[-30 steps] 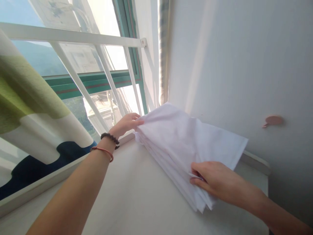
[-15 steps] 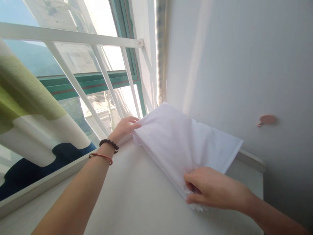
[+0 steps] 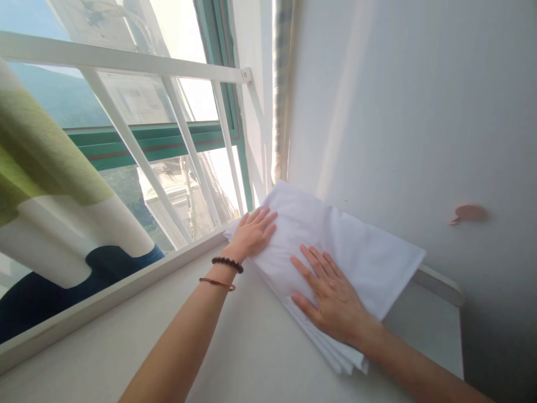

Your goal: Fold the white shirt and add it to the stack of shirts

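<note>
A folded white cloth [image 3: 361, 252] lies in several layers on a pale surface [image 3: 235, 347] below a window. My left hand [image 3: 251, 232] rests flat on the cloth's far left corner, fingers stretched out. Two bracelets, one of dark beads and one thin red band, circle that wrist. My right hand [image 3: 329, 296] lies flat on the near part of the cloth with its fingers spread. Neither hand holds anything.
A window with white bars [image 3: 138, 151] and a green frame [image 3: 159, 140] runs along the left. A green, white and navy curtain [image 3: 50, 196] hangs at the far left. A white wall [image 3: 419, 112] with a small pink hook [image 3: 467, 212] stands right behind the cloth.
Both hands have let go of the cloth's edges. They now lie flat on top of it, and the cloth has settled down onto the surface.
</note>
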